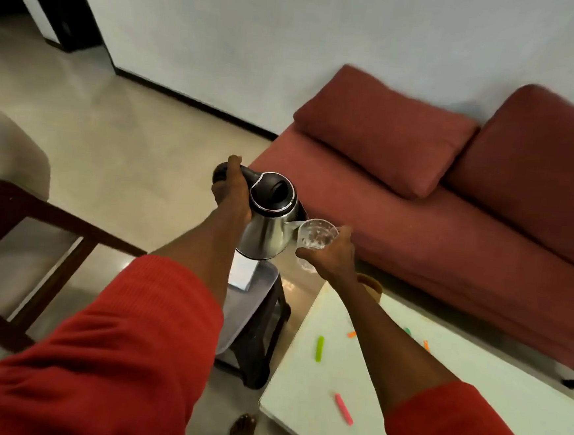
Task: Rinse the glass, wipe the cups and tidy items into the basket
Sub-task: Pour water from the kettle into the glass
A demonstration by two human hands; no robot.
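The clear glass (316, 236) is held up in the air between the steel kettle and the red sofa, above the floor just past the far corner of the white counter (471, 386). The right hand (330, 258) grips it from the near side, fingers curled round its lower wall, its open mouth tipped a little toward the kettle. The kettle (269, 221) is tilted with its spout right at the glass's rim; whether water is running cannot be told, though the inside of the glass glints. The left hand (231, 192) is closed round the kettle's black handle, thumb on top, and the black lid faces the camera. Both forearms reach out from red sleeves (124, 352). Beneath the kettle stands a dark stool (257, 318) with a grey top and a pale sheet on it. On the counter lie small coloured pieces, well apart from each other: a green one (319, 348), a pink one (344, 409) near the front edge, and orange ones (352, 334) farther back. A brownish round thing (373, 286) shows just beyond the counter's far corner, partly hidden by the right wrist. The sofa (432, 228) stands against the pale wall with two cushions, and a dark wooden chair frame (37, 232) stands on the left. A bare foot (243, 430) shows on the floor at the bottom.
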